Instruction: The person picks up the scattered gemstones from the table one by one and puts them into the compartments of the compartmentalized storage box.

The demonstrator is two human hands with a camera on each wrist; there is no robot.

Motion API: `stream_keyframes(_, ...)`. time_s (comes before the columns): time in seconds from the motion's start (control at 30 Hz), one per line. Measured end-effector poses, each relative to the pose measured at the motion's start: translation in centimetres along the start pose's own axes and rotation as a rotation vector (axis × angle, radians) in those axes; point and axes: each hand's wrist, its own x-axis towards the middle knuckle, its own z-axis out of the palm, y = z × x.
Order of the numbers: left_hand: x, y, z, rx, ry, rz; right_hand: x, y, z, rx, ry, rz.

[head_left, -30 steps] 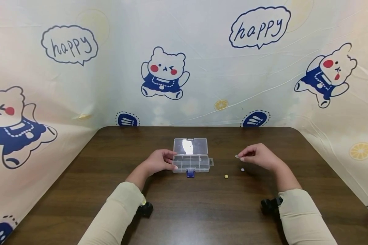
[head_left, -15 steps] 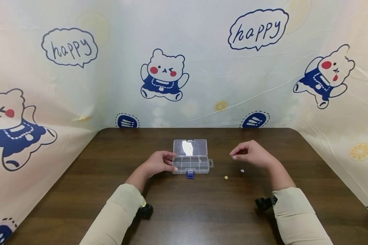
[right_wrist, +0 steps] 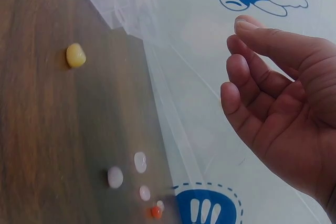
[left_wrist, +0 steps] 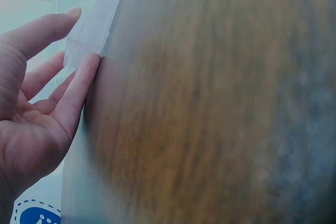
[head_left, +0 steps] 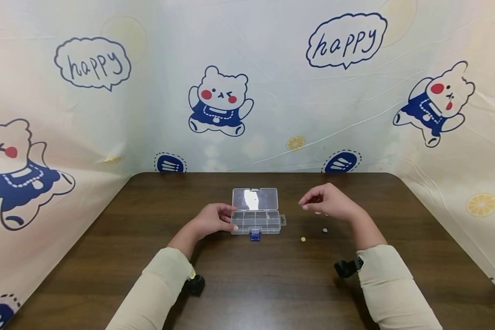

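Observation:
A clear plastic compartment box (head_left: 261, 222) stands on the table with its lid raised at the back and a blue latch (head_left: 255, 236) in front. My left hand (head_left: 212, 219) holds its left end, thumb at the front corner and fingers behind; the left wrist view shows the hand (left_wrist: 44, 85) at the box's edge (left_wrist: 92, 35). To the right of the box, my right hand (head_left: 327, 201) is raised over the table, thumb and index tips together in a pinch. The small stone between them is mostly hidden by the fingers in the right wrist view.
Loose on the brown table (head_left: 247, 284) are a yellow stone (right_wrist: 76, 55), a lavender one (right_wrist: 115, 177), a white one (right_wrist: 140, 162), a pinkish one (right_wrist: 145, 192) and an orange one (right_wrist: 156, 212). A printed cloth (head_left: 272, 114) hangs behind the table.
My right hand has moved left toward the box with its pinch kept, uncovering pale stones behind it. The left hand and the box have stayed in place.

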Motion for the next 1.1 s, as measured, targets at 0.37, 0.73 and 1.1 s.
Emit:
stream_keyframes(0.37,0.0,0.0,0.0,-0.005,0.000,0.004,1.6,-0.7,0.5,-0.025,-0.016,-0.022)
stream_keyframes(0.73,-0.1,0.0,-0.1,-0.008,-0.006,0.000,3.0,-0.8,2.2,0.019,-0.044,-0.017)
stream_keyframes(1.1,0.0,-0.1,0.0,0.005,0.002,0.010,4.1,-1.3,3.6,0.050,-0.081,0.039)
